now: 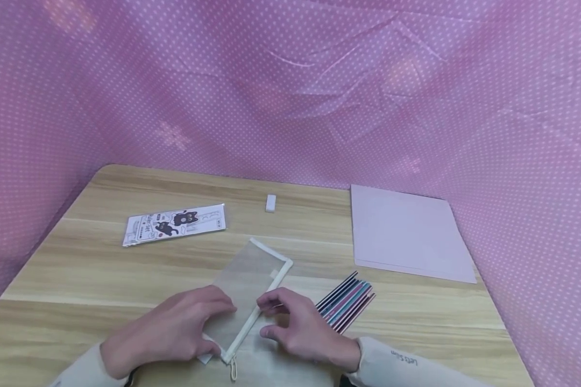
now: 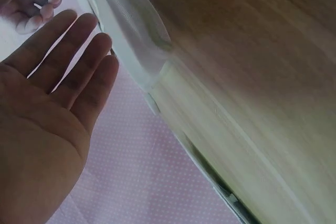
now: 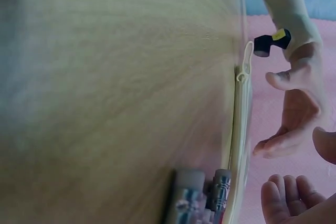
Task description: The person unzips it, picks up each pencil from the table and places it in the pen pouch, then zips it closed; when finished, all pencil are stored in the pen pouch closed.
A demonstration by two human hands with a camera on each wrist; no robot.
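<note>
A see-through mesh zip pouch (image 1: 244, 285) with white edging lies slantwise on the table in the head view, its cord zip pull (image 1: 233, 370) toward the person. Over its left side is my left hand (image 1: 181, 325); the left wrist view shows its fingers straight and nothing in the palm. My right hand (image 1: 300, 328) is by the zipped edge, thumb and fingers apart with nothing between them. Whether its fingertips touch the edging I cannot tell. Beside that hand lies a bundle of dark, teal and pink pencils (image 1: 346, 303), partly hidden by it.
A packaged ruler set (image 1: 174, 224) with black cats on it lies at the back left. Further back in the middle is a white eraser (image 1: 270, 203). Pale sheets of paper (image 1: 409, 234) lie at the right. A pink dotted curtain (image 1: 290, 107) hangs around the wooden table (image 1: 77, 279).
</note>
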